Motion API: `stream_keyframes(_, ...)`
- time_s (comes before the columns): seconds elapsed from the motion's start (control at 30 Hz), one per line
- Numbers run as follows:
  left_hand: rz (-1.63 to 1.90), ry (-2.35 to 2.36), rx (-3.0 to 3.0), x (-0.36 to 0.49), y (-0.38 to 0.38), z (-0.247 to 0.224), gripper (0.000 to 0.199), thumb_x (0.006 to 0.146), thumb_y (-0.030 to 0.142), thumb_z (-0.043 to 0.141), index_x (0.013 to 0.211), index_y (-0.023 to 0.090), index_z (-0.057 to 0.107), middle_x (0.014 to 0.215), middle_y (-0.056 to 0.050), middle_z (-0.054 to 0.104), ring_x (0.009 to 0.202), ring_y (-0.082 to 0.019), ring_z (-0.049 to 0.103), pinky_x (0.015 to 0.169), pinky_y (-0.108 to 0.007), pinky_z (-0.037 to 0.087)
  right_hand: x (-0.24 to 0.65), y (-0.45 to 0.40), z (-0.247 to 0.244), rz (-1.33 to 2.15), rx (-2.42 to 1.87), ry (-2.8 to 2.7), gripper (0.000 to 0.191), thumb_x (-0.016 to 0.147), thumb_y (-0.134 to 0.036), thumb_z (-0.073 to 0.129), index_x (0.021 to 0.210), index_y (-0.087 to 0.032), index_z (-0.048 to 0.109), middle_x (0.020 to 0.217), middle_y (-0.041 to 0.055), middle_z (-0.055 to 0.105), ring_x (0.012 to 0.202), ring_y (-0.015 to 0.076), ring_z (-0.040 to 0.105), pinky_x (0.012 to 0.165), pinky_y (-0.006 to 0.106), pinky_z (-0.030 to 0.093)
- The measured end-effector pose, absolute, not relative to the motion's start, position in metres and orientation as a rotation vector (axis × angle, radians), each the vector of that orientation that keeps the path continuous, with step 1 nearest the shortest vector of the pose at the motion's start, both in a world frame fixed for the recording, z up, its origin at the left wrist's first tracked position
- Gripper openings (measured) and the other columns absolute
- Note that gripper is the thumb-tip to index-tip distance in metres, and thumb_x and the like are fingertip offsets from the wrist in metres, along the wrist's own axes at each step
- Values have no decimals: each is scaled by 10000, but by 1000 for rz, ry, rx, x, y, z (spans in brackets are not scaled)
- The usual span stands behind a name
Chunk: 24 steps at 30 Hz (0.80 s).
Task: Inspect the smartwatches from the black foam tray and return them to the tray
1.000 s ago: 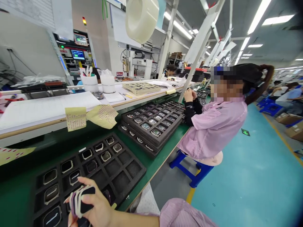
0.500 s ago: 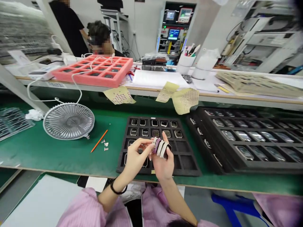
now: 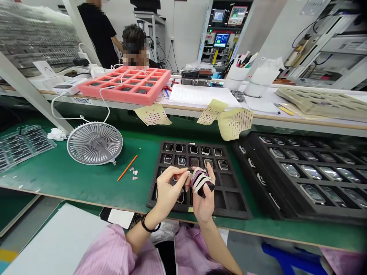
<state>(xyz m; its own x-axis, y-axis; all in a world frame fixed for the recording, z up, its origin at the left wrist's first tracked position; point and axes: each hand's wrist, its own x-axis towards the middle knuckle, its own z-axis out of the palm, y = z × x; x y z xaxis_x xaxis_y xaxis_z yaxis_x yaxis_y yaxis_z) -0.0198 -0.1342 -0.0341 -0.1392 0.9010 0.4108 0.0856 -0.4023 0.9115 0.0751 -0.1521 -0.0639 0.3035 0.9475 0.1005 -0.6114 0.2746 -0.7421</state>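
Observation:
Several watch pieces with white and purple bands around them (image 3: 202, 181) are stacked together in my right hand (image 3: 204, 200), its fingers wrapped round them. My left hand (image 3: 169, 189) pinches at the left end of that stack; whatever is between thumb and forefinger is too small to name. Both hands are above a black foam tray (image 3: 236, 198). Square watch faces fill its back rows, among them a lit one (image 3: 182, 160); several compartments at its right hold nothing. The hands hide part of the front rows.
Left of the tray are an orange stick (image 3: 127, 168), small pale scraps (image 3: 135, 177) and a round grey fan (image 3: 95, 143). Stacked black trays of watches (image 3: 318, 172) stand at right. A shelf edge (image 3: 183, 109) with a pink foam tray (image 3: 151, 98) runs behind. Two people are beyond.
The view has shifted, so the bench appears further right. The banded stack is tilted more in my right hand, and my left fingers remain at its left end.

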Motion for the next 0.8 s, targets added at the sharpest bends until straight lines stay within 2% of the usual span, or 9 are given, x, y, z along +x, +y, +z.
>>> stream_keyframes(0.17, 1558, 1112, 1515, -17, -136, -37, 79, 831, 214, 686, 843, 164, 747, 696, -9, 621, 567, -101, 556, 568, -236, 469, 74, -154, -68, 1131, -689, -623, 558, 807, -344, 632, 1339, -256, 486, 1121, 57, 668, 978, 200, 635, 938, 398, 466)
stream_keyframes(0.3, 1548, 1113, 1556, -14, -137, -45, 118, 857, 261, 666, 872, 183, 754, 741, -33, 638, 664, -134, 576, 611, -256, 480, 74, -156, -73, 1160, -725, -659, 636, 798, -351, 640, 1394, -263, 434, 1202, 83, 634, 1086, 242, 612, 952, 441, 468)
stream_keyframes(0.37, 1531, 1097, 1601, -13, -138, -52, 177, 893, 297, 620, 952, 201, 757, 859, -64, 654, 782, -162, 605, 699, -288, 509, 75, -157, -73, 1146, -739, -652, 665, 793, -362, 642, 1412, -270, 416, 1238, 83, 616, 1120, 249, 601, 974, 452, 456)
stream_keyframes(0.43, 1481, 1045, 1656, -14, -141, -60, 259, 929, 337, 560, 1090, 224, 729, 1065, -102, 636, 988, -205, 607, 853, -348, 515, 76, -157, -72, 1114, -765, -631, 663, 804, -367, 633, 1421, -279, 408, 1243, 75, 615, 1143, 243, 591, 999, 447, 438)
stream_keyframes(0.5, 1408, 950, 1669, -15, -146, -68, 330, 955, 373, 507, 1211, 244, 671, 1240, -119, 571, 1206, -247, 531, 1005, -411, 462, 76, -158, -71, 1103, -798, -623, 670, 811, -371, 627, 1435, -287, 396, 1250, 69, 614, 1165, 239, 580, 1010, 438, 427)
stream_keyframes(0.63, 1326, 891, 1602, -22, -155, -80, 357, 979, 375, 450, 1255, 244, 635, 1293, -111, 546, 1373, -260, 393, 1138, -465, 343, 74, -160, -76, 1165, -860, -623, 722, 807, -388, 635, 1468, -307, 357, 1299, 60, 587, 1208, 236, 551, 1009, 415, 426)
stream_keyframes(0.73, 1231, 976, 1737, -41, -152, -81, 343, 968, 340, 476, 1254, 233, 631, 1325, -116, 530, 1363, -254, 403, 1131, -445, 354, 68, -160, -83, 1263, -901, -624, 709, 816, -390, 638, 1464, -297, 367, 1246, 53, 611, 1144, 218, 581, 957, 384, 459)
stream_keyframes(0.8, 1174, 1104, 1859, -66, -146, -83, 333, 942, 315, 521, 1245, 223, 625, 1322, -119, 529, 1289, -247, 473, 1085, -426, 403, 66, -159, -85, 1311, -898, -664, 695, 826, -386, 631, 1463, -290, 369, 1167, 53, 637, 987, 204, 633, 861, 380, 502)
